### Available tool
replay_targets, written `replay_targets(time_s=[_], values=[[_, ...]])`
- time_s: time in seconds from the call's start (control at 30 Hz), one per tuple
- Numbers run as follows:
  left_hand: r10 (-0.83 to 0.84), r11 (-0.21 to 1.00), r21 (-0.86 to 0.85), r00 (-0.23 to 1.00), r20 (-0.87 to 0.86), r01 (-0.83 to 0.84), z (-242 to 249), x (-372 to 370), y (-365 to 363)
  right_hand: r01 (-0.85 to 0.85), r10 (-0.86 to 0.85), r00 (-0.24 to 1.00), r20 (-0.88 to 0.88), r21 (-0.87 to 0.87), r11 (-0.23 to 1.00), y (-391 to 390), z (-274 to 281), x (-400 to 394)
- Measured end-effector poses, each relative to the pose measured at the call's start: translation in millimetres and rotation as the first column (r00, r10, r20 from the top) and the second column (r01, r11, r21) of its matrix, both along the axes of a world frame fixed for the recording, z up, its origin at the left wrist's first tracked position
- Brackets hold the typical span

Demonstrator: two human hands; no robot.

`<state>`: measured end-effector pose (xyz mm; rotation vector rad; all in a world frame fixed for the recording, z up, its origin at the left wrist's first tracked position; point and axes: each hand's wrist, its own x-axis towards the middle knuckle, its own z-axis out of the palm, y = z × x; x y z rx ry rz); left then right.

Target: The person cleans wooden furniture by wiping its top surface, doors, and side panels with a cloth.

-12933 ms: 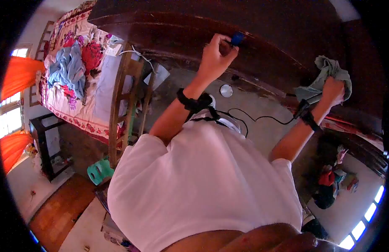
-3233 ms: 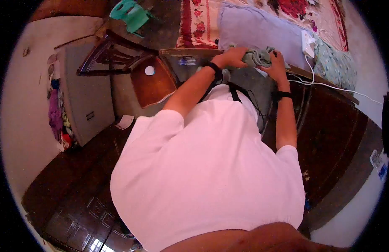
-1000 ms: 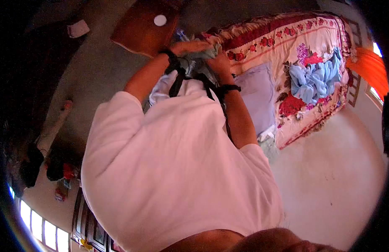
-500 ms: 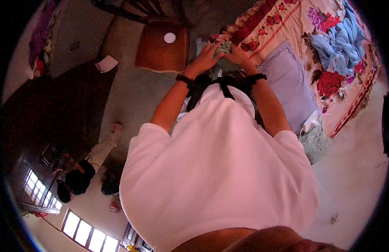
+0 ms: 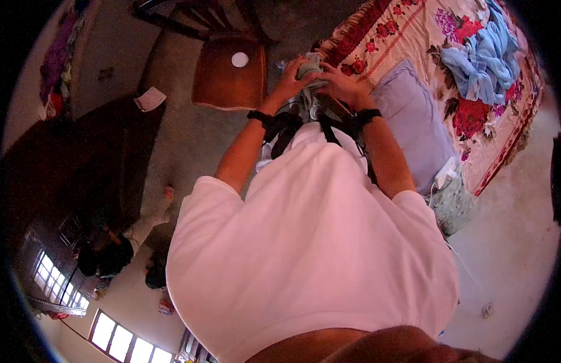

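Left grip, right grip around cloth

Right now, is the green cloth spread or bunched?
Bunched: the green cloth is gathered between the left hand and right hand.

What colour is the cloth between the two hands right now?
The cloth is a muted grey-green, seen best in the head view.
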<state>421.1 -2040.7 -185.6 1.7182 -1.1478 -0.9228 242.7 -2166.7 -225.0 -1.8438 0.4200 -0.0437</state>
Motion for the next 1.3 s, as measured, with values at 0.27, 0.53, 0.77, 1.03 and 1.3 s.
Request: replay_targets(time_s=[0.27, 0.53, 0.77, 1.03, 1.3], values=[[0.25, 0.922, 0.315, 0.967, -0.047, -0.224, -109.4, 13.3, -40.3, 0.426, -0.479, 0.857, -0.189, -0.262, 0.866, 24.8, 38.9, 16.3], [-0.143, 0.986, -0.008, 0.82, -0.554, 0.166, -191.1, 30.7, 17.0, 0.117, -0.281, 0.91, -0.304, -0.463, 0.879, 67.3, 55.3, 2.5], [0.277, 0.93, 0.366, 0.737, -0.616, -0.044, -144.1, 32.2, -19.2, 0.046, -0.3, 0.865, -0.403, -0.53, 0.847, 66.3, 49.9, 16.7], [0.042, 0.988, 0.135, 0.71, -0.703, 0.075, -179.9, 33.9, 12.9, 0.152, -0.36, 0.887, -0.29, -0.553, 0.819, 71.0, 37.8, 13.7], [-0.035, 0.972, 0.08, 0.478, -0.878, 0.219, -136.5, 47.3, 38.9, 0.128, -0.347, 0.878, -0.33, -0.538, 0.834, 69.9, 46.6, 20.2]])
